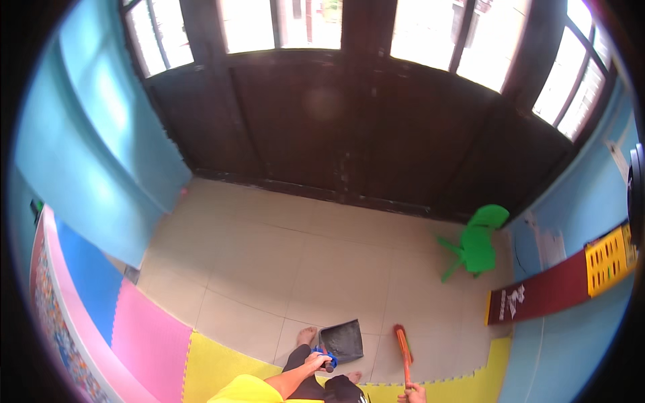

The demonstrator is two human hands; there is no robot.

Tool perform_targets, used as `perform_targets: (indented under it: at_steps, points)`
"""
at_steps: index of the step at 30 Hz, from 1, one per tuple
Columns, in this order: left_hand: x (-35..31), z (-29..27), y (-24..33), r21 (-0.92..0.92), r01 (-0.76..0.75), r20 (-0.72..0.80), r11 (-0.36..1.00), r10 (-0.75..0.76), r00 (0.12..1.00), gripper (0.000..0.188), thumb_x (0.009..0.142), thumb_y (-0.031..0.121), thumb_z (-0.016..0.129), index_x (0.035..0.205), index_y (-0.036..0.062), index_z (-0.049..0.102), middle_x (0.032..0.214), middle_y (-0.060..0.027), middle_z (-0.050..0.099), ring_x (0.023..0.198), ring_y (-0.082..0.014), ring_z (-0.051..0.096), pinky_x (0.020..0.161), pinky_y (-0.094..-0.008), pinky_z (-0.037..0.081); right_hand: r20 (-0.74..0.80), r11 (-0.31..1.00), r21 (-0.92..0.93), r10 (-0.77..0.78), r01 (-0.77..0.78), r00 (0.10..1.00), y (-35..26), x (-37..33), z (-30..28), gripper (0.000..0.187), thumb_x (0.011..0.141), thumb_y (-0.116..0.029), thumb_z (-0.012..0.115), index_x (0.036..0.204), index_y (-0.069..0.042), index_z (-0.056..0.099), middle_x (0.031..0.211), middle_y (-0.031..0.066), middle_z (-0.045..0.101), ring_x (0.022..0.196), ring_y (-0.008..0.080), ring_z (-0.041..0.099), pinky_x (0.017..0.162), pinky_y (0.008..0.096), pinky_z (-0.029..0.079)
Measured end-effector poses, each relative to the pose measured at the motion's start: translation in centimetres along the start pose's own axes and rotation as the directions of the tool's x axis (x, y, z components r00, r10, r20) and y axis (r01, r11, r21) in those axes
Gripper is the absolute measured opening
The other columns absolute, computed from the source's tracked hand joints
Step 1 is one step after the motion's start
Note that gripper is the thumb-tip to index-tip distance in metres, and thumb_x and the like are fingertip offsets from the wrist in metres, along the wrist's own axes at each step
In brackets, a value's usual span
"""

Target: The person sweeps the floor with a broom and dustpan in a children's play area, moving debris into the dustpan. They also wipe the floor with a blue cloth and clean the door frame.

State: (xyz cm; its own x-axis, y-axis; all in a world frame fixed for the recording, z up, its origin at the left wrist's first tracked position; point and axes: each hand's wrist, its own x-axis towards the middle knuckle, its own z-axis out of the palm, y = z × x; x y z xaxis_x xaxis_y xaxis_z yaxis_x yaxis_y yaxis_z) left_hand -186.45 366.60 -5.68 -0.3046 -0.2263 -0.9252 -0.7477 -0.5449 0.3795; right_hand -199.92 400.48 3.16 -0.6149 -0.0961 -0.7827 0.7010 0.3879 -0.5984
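My left hand (pixel 315 363) is closed around the dark and blue handle end of a dustpan. The dustpan's grey pan (pixel 342 341) is low in front of me, between my bare feet; whether it touches the tiles is hard to tell. To the right, my right hand (pixel 416 393) grips the orange handle of a hand broom (pixel 404 346). The broom's reddish head points away from me, at the floor to the right of the pan and apart from it. Its bristles are small and blurred.
Beige floor tiles (pixel 248 255) reach to dark wooden doors (pixel 295 121). A green child's chair (pixel 478 248) stands at the far right, near a maroon shelf (pixel 537 289) with a yellow basket (pixel 608 260). Foam mats (pixel 151 339) border the tiles; a pink-edged panel (pixel 64 322) is at left.
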Motion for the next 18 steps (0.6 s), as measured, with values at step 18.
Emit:
perform_targets:
  at_steps: [18]
  points:
    - [-1.2,2.2,0.6,0.624,-0.375,0.223,0.686,0.303,0.926,0.043,0.075,0.038,0.053,0.104,0.0062,0.058,0.108,-0.018,0.059,0.101,-0.0316,0.056,0.083,-0.0413,0.045,0.019,0.998,-0.066,0.018,-0.016,1.0,-0.5,-3.5,-2.0,0.024,0.077,-0.007,0.055,0.098,0.002,0.057,0.073,0.0153,0.058,0.058,0.0252,0.059,0.049,0.0358,0.05]
